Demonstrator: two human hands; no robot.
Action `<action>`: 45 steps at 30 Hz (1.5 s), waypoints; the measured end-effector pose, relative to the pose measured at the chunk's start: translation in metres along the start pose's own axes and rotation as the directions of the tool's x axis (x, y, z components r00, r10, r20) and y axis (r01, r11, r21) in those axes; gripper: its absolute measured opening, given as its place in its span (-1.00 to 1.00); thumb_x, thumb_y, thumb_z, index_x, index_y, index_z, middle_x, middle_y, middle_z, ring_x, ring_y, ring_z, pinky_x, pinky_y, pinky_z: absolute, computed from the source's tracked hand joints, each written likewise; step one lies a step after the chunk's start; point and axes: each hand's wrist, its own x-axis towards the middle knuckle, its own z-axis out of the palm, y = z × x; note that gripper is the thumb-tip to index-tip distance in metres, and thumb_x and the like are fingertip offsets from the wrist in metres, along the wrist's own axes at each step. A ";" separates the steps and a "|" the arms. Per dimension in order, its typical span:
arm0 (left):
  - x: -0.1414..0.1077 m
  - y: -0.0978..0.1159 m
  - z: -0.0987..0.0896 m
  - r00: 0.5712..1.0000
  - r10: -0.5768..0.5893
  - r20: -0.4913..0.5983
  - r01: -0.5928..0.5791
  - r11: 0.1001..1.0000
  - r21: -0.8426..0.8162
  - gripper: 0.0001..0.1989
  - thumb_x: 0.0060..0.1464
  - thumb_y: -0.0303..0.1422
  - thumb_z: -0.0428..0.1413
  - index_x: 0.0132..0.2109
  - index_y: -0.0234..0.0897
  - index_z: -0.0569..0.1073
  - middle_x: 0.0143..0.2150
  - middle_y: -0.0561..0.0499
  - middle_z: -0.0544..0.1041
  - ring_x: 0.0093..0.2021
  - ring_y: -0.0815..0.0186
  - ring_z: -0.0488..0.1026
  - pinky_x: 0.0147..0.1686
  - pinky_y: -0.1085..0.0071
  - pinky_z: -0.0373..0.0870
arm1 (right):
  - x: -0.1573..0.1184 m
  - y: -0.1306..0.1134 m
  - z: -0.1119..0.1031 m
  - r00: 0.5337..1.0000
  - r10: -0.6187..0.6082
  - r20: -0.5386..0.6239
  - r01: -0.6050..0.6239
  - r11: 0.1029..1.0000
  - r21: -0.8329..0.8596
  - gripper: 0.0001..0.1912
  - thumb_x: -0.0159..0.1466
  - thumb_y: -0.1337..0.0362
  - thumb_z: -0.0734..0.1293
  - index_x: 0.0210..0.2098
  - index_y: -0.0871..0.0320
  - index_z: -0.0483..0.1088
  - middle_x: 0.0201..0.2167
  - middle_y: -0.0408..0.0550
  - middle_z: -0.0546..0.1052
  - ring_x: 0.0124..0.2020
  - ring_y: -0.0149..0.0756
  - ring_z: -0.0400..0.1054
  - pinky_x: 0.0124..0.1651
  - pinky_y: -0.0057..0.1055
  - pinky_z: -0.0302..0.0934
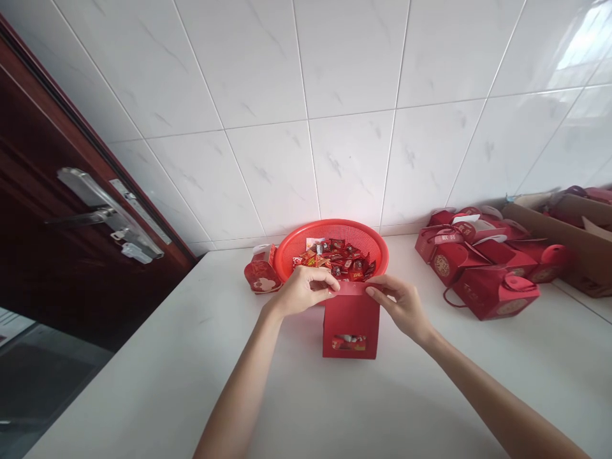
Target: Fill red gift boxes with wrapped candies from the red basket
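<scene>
A red box (350, 319) stands upright on the white table, candy showing through the window low on its front. My left hand (308, 290) pinches the left end of the box's top edge between thumb and fingers. At the right end of that same edge, my right hand (398, 305) is closed in a pinch. Just behind the box sits a red plastic basket (332, 227) holding many wrapped candies (342, 258).
A small red box (262, 275) stands left of the basket. Several red boxes (495, 290) are piled at the right, beside a cardboard carton (586, 252). White tiles rise behind the table (191, 357); a dark red door (57, 255) is at the left.
</scene>
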 end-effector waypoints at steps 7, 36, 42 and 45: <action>-0.005 -0.002 -0.013 0.987 -0.082 0.141 0.083 0.997 -0.002 -0.69 0.00 -0.31 0.30 -0.07 -0.25 0.58 -0.07 -0.05 0.63 -0.07 0.24 0.57 0.00 0.32 0.50 | -0.002 0.001 0.004 0.989 -0.147 -0.014 0.144 0.979 -0.146 -0.79 0.36 0.10 0.32 -0.25 0.06 0.53 -0.32 -0.06 0.63 -0.38 -0.26 0.47 -0.26 -0.33 0.41; -0.002 -0.001 -0.012 0.956 -0.063 0.287 0.044 0.996 0.074 -0.72 0.12 -0.16 0.24 -0.36 -0.29 0.63 -0.28 -0.04 0.60 -0.28 0.28 0.47 -0.23 0.41 0.41 | -0.017 -0.004 -0.006 0.980 0.155 0.125 -0.171 0.976 0.135 -0.53 0.24 -0.17 0.36 -0.39 0.14 0.50 -0.61 -0.20 0.29 -0.67 -0.49 0.02 -0.68 -0.49 -0.07; -0.004 0.016 -0.001 0.965 -0.001 0.263 0.010 0.999 -0.032 -0.69 0.10 -0.19 0.28 -0.06 -0.25 0.64 -0.16 -0.08 0.66 -0.16 0.21 0.57 -0.06 0.31 0.51 | -0.045 -0.027 -0.060 0.986 0.165 0.037 -0.167 0.985 0.051 -0.60 0.24 -0.10 0.40 -0.38 0.13 0.55 -0.68 -0.18 0.31 -0.72 -0.46 0.12 -0.70 -0.44 0.02; -0.006 0.014 -0.005 0.977 -0.035 0.210 0.046 0.998 -0.045 -0.62 0.06 -0.19 0.31 0.01 -0.25 0.61 -0.14 -0.08 0.66 -0.11 0.20 0.58 -0.04 0.31 0.54 | -0.075 -0.044 -0.114 0.933 0.100 -0.345 -0.105 0.994 0.005 -0.65 0.12 -0.10 0.52 -0.38 0.06 0.60 -0.70 -0.13 0.35 -0.74 -0.41 0.14 -0.72 -0.37 -0.01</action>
